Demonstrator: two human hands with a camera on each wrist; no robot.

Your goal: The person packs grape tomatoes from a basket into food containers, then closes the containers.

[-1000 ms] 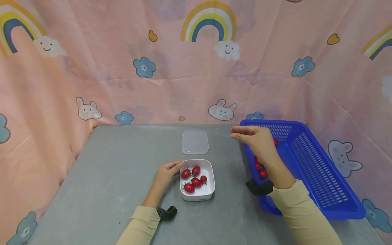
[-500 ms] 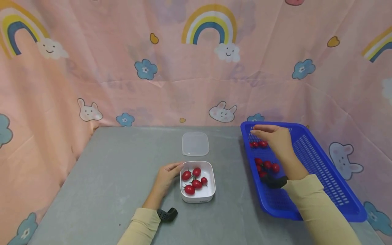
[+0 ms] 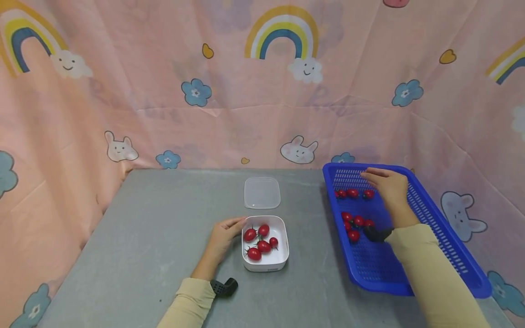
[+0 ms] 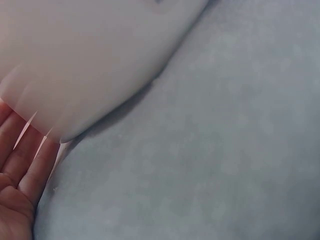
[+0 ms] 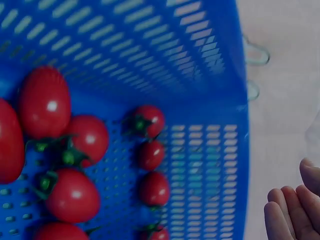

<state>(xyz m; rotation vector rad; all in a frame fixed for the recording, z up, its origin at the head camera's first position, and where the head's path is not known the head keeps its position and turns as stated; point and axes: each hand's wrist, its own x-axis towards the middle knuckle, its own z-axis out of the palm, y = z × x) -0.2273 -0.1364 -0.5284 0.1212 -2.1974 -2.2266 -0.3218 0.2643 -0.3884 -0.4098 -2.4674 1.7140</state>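
Note:
A square white container (image 3: 279, 257) holding several red cherry tomatoes (image 3: 254, 253) stands mid-table. My left hand (image 3: 223, 234) touches its far left corner in the head view. In the left wrist view the left fingers (image 4: 37, 170) lie fairly straight against the container's pale wall. My right hand (image 3: 387, 187) hovers over the far part of a blue basket (image 3: 348, 269), its thumb apart from the fingers and nothing between them. Several more cherry tomatoes (image 3: 358, 221) lie in the basket below and left of that hand. Close up in the right wrist view, the tomatoes (image 5: 75, 195) have green stems.
A clear square lid (image 3: 262, 193) lies flat on the grey table (image 3: 164, 237) just beyond the container. The basket has raised slotted walls and fills the table's right side. A pink printed curtain (image 3: 229, 132) hangs behind the table.
My right hand has moved right, from beside the basket's left rim to over its inside, uncovering tomatoes there. My left hand has stayed at the container.

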